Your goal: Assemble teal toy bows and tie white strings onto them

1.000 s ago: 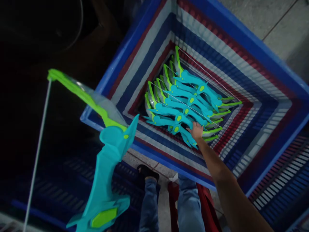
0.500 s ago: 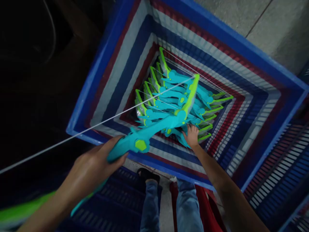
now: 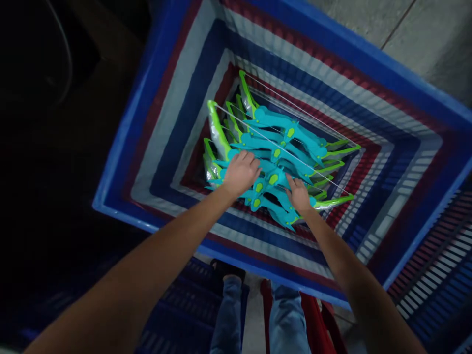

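A stack of teal and lime toy bows (image 3: 291, 142) with white strings lies at the bottom of a deep bin made of stacked blue, red and white crates (image 3: 162, 98). My left hand (image 3: 241, 172) reaches down into it, fingers curled over the top bow (image 3: 267, 169), near its lime left limb. My right hand (image 3: 298, 195) rests on the same bow's teal middle, fingers pressed down on it. Both forearms reach in from the bottom of the view.
Grey concrete floor (image 3: 424, 34) shows at the top right. More slatted crates (image 3: 438, 275) stand at the lower right and a dark blue one (image 3: 177, 314) at the bottom left. My legs in jeans (image 3: 287, 319) and a red stool (image 3: 317, 319) are below.
My left hand carried a bow from outside the bin down onto the pile. My right hand stayed on the stack and now presses on the newly laid bow.
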{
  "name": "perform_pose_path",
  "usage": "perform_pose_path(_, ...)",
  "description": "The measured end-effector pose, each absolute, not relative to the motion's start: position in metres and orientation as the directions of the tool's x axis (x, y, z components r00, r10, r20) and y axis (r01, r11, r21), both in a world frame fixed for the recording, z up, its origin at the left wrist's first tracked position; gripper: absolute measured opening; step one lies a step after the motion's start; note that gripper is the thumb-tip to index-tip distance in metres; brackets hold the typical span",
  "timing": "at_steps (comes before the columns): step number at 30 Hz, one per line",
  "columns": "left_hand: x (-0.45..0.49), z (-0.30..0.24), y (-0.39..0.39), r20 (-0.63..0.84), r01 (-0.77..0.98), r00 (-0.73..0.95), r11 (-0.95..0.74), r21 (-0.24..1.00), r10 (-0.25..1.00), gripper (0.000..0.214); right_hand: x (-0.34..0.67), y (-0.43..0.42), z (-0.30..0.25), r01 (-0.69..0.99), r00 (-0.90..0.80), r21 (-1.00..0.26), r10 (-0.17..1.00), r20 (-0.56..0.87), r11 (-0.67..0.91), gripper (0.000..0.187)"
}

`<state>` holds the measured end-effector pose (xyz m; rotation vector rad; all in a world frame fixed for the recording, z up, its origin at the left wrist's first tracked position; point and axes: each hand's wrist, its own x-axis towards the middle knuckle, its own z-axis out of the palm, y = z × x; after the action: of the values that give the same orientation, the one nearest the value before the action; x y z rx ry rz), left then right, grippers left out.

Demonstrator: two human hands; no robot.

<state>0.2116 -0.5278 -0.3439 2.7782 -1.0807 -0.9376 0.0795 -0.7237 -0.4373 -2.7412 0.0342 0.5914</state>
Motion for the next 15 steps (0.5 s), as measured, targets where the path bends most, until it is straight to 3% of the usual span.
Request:
perform_pose_path(4, 0.147, -0.378, -0.503, -0.724, -0.581, 0.43, -0.779, 0.236, -0.54, 0.029, 0.098, -0.722, -0.465, -0.143, 0.85, -0.262, 0.017, -0.526, -0.954, 0.055)
perform_pose_path(9, 0.114, -0.424, -0.48, -0.811, -0.471, 0.424, -0.863, 0.182, -0.403, 0.068, 0.107, -0.709, -0.487, -0.167, 0.827, -0.246, 0.0, -0.563, -0.955, 0.056)
perform_pose_path(15, 0.129, -0.444, -0.452, -0.799, -0.375, 0.386, -0.87, 0.319, -0.46, 0.077, 0.108, -0.708, -0.513, -0.196, 0.864, -0.232, -0.056, -0.5, -0.953, 0.055)
